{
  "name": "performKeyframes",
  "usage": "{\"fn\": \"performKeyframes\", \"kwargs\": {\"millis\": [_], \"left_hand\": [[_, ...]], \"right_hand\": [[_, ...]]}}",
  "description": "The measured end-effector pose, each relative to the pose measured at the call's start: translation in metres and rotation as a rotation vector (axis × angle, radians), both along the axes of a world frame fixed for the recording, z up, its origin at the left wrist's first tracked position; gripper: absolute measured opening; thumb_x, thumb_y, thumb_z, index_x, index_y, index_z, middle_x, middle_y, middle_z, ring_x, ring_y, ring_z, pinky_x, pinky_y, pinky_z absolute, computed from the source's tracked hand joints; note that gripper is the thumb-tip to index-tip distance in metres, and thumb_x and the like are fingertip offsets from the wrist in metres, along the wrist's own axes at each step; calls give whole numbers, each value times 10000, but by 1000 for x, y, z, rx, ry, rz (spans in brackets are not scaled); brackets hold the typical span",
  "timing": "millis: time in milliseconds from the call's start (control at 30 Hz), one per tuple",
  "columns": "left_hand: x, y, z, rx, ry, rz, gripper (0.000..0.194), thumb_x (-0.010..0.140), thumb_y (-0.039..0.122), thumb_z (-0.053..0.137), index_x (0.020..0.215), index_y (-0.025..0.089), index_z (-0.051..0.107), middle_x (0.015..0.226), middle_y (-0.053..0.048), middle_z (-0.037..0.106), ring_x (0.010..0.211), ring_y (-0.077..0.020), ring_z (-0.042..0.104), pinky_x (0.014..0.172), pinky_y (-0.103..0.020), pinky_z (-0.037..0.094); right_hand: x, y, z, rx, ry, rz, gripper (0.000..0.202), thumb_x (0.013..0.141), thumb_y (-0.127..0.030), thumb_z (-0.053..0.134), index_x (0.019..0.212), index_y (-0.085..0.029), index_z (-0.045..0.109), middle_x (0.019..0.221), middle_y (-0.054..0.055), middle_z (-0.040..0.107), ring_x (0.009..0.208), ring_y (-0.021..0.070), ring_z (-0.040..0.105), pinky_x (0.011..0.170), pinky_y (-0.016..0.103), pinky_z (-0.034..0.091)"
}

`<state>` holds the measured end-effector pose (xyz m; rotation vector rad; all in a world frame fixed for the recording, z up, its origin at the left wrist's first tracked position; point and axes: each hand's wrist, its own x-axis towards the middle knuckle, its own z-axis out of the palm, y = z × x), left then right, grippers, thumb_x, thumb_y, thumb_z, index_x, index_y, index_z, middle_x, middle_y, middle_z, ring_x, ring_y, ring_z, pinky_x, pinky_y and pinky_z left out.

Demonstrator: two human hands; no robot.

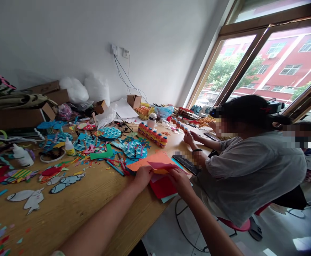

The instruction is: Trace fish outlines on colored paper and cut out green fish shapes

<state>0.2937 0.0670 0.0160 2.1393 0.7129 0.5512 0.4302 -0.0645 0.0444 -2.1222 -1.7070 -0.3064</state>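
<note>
Near the table's right edge, my left hand and my right hand both grip coloured paper, pink-red with a yellow-orange part below. The fingers of each hand are closed on its edges. Beneath lies a stack of sheets: an orange sheet to the left, a red sheet in front and pale blue paper poking out at the bottom. A dark tablet or phone rests just right of the stack. Blue pens lie left of my left hand.
Blue paper-weave fish, paper scraps, white fish cut-outs and glue bottles cover the table leftward. A painted egg-carton strip stands behind the sheets. A co-worker sits close on the right, holding a carton strip.
</note>
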Motion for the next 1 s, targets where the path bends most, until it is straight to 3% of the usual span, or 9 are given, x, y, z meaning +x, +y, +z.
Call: {"fn": "performKeyframes", "kwargs": {"millis": [133,200,267,400,467,567,667,833,1000], "left_hand": [[4,6,1,-34,53,31,295,863,299,510,1120,153,517,1118,-82,546,933,-200,565,780,-401,488],[3,4,0,-42,55,29,296,863,299,511,1119,151,517,1116,-82,546,933,-200,565,779,-401,489],[2,1,0,-49,53,20,292,864,299,510,1115,151,519,1111,-81,549,928,-198,567,776,-398,490],[-1,-10,2,-45,28,-16,275,868,303,503,1096,152,531,1092,-77,559,908,-190,573,769,-388,493],[-4,-14,5,-38,0,-32,243,865,290,510,1055,145,554,1062,-70,578,904,-186,577,781,-393,488],[-9,-16,10,-35,-59,-5,182,818,148,545,993,158,594,1055,-70,607,985,-195,559,883,-391,444],[-15,-14,14,-58,-122,67,352,742,22,518,1049,181,584,1146,-74,584,1097,-206,504,966,-364,392],[-32,-6,17,-146,-229,170,436,717,-25,435,1086,177,551,1165,-72,569,1082,-188,521,938,-350,422],[-55,0,27,-226,-322,242,373,725,-14,425,1032,155,554,1050,-74,604,1006,-159,552,920,-301,423]], "right_hand": [[-12,-23,-1,117,23,-49,225,828,-385,491,828,-173,566,856,100,591,814,230,541,705,326,436],[-20,-34,-9,-31,27,128,208,778,-382,567,852,-188,574,889,88,598,833,232,538,708,328,438],[-27,-39,-18,-114,19,199,256,753,-353,603,955,-197,584,992,96,606,891,250,540,749,355,436],[-31,-33,-34,-91,12,143,197,844,-265,460,924,-189,623,949,102,648,876,253,573,756,372,442],[-29,-26,-36,-52,-2,119,273,871,-237,375,855,-191,643,856,99,667,828,250,593,737,371,449],[-24,-18,-28,31,-9,60,320,875,-261,339,829,-190,648,814,104,670,802,251,604,700,354,455],[-17,-11,-11,73,-32,-50,318,866,-300,344,825,-192,640,824,104,670,798,247,605,674,332,440],[-6,1,16,61,-51,-138,333,866,-337,334,823,-203,636,817,95,663,744,236,589,604,307,389],[0,6,23,31,-56,-128,341,866,-336,323,848,-196,633,841,100,662,720,228,583,598,306,379]]}}
